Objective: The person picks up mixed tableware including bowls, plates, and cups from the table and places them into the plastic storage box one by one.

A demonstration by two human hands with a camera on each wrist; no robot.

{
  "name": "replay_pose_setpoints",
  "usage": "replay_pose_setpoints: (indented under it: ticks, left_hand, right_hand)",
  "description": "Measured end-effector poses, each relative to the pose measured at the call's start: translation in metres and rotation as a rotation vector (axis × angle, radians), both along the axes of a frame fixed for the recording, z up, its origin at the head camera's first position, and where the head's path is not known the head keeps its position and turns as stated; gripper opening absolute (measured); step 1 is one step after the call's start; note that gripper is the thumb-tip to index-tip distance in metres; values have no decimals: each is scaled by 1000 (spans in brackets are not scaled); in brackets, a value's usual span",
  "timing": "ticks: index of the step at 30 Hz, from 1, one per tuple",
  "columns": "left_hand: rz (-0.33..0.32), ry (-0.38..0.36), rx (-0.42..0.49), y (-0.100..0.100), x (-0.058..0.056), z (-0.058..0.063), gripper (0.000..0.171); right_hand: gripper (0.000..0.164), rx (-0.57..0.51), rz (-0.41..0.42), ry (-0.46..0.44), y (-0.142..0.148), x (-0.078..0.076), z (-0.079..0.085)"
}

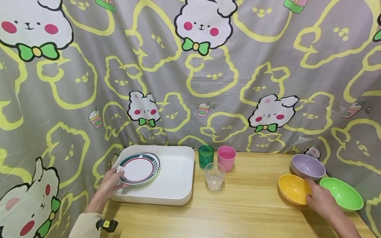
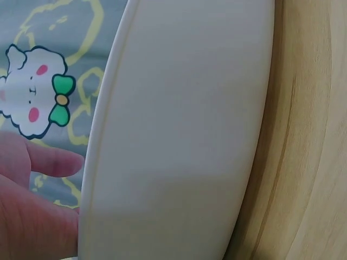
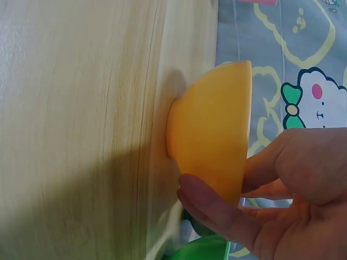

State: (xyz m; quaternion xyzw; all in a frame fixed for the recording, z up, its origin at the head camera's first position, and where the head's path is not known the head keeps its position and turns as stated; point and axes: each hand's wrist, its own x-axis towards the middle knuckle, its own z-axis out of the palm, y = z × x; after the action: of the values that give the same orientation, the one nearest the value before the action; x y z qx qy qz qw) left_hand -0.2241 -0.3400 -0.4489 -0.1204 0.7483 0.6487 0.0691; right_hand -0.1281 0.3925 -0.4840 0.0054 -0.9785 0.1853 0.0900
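White tray point(image 1: 175, 180) has two stacked plates point(image 1: 138, 170) over its nine-o'clock end, edge pinched by the left hand point(image 1: 110, 182). At three o'clock, outside it, stand the green cup point(image 1: 206, 158), pink cup point(image 1: 226, 162) and clear cup point(image 1: 214, 182); farther out, the right hand point(image 1: 322, 198) grips the yellow bowl point(image 1: 293, 189), purple bowl point(image 1: 308, 167) at its one o'clock, green bowl point(image 1: 343, 195) at three. Plates seem nearly done, cups and bowls left. Only the right wrist view shows the yellow bowl's foot point(image 3: 172, 130).

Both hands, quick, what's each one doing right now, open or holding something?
Left hand: holding the top plate by its edge.
Right hand: holding the yellow bowl by its rim.
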Motion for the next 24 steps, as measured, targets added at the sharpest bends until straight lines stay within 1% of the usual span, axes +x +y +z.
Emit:
replay_pose_setpoints:
  ticks: [4,10,12,18,24]
  left_hand:
    - [-5,-10,-25,-1,-1,-3,61]
    - [-18,-19,-88,-2,-3,-5,59]
    - [-24,-29,-93,-3,-5,-6,60]
    - [-44,-63,-87,0,-7,-3,67]
    - [-52,-91,-111,2,-9,1,72]
  right_hand:
    - [51,-23,-18,-28,-1,0,1]
    - [52,-40,-39,-71,-2,0,4]
    - [51,-43,-43,-83,-2,0,5]
    - [50,-65,-50,-105,-1,0,4]
    - [47,-90,-37,-101,1,0,2]
